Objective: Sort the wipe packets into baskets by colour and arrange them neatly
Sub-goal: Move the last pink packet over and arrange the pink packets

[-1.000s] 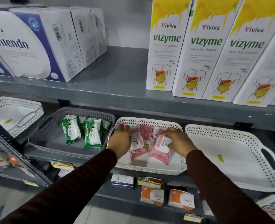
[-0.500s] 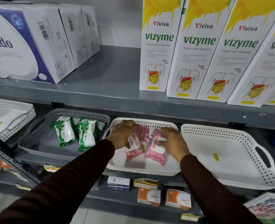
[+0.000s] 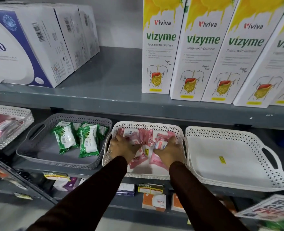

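Note:
Both my hands are down inside the middle white basket (image 3: pixel 179 130) on the lower shelf. My left hand (image 3: pixel 123 146) presses on pink wipe packets (image 3: pixel 143 136) at the basket's left side. On the right side, my right hand (image 3: pixel 170 150) grips a pink and white packet (image 3: pixel 161 144). Several pink packets lie jumbled between and under the hands. The grey basket (image 3: pixel 42 152) to the left holds green wipe packets (image 3: pixel 88 142), standing tilted in a loose row.
An empty white basket (image 3: pixel 234 164) sits to the right. A clear basket (image 3: pixel 11 129) with pink items is at far left. The upper shelf edge (image 3: pixel 138 105) overhangs the baskets, carrying Vizyme cartons (image 3: pixel 159 47) and white boxes (image 3: pixel 37 47). Small boxes lie on the shelf below.
The camera has shifted closer. Both hands have pushed deeper into the white basket and gathered the pink packets together towards its middle.

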### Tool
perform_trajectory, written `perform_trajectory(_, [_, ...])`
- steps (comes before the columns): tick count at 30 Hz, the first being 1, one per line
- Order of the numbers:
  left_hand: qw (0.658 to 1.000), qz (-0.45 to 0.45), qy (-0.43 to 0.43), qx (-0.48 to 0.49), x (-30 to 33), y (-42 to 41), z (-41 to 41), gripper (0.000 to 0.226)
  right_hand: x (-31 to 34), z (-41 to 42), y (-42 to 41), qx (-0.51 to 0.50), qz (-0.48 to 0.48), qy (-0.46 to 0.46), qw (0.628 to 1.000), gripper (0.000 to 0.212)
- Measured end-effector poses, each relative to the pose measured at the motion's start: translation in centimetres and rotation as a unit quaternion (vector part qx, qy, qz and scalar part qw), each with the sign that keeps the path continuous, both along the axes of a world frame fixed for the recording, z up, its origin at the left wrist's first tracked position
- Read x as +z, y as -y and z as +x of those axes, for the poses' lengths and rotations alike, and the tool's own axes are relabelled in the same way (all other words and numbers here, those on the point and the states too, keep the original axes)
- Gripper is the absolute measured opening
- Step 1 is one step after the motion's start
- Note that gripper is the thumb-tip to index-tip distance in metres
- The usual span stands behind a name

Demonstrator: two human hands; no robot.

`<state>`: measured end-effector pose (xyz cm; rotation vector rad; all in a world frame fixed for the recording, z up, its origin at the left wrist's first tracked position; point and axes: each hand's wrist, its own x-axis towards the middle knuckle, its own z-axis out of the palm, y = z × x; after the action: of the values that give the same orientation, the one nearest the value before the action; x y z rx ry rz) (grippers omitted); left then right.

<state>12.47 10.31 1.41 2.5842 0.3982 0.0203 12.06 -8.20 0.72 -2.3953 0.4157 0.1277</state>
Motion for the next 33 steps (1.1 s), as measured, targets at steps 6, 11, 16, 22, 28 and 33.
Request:
perform_trajectory(6, [0.980,0.067,-0.090,-0.167,-2.6,-1.7,2.7,0.078,0.1,0.2,1.7,0.084,-0.001,-0.044,0.995,0.104])
perform_trajectory(11, [0.940,0.038,-0.057,-0.335,-0.4,-2.8,1.0,0.055,-0.7,0.2,3.0,0.154,-0.015,-0.050,0.987,0.092])
perform_trajectory(16, [0.927,-0.116,-0.028,-0.356,-1.6,-4.6,0.6,0.060,-0.2,0.3,3.6,0.215,-0.013,-0.043,0.976,0.085])
perform_trajectory(22, [0.957,-0.092,0.009,-0.274,-2.3,-2.9,0.9,0.047,-1.5,0.4,2.8,0.264,-0.056,-0.020,0.963,0.065])
perform_trajectory(28, [0.950,0.001,0.013,-0.312,-3.8,-3.6,1.2,0.046,-3.6,0.1,2.6,0.290,-0.146,-0.037,0.945,0.069])
perform_trajectory(33, [0.957,-0.048,0.075,-0.276,-0.5,-7.5,-0.7,0.044,-1.4,-0.1,1.2,0.231,-0.138,-0.055,0.962,0.061])
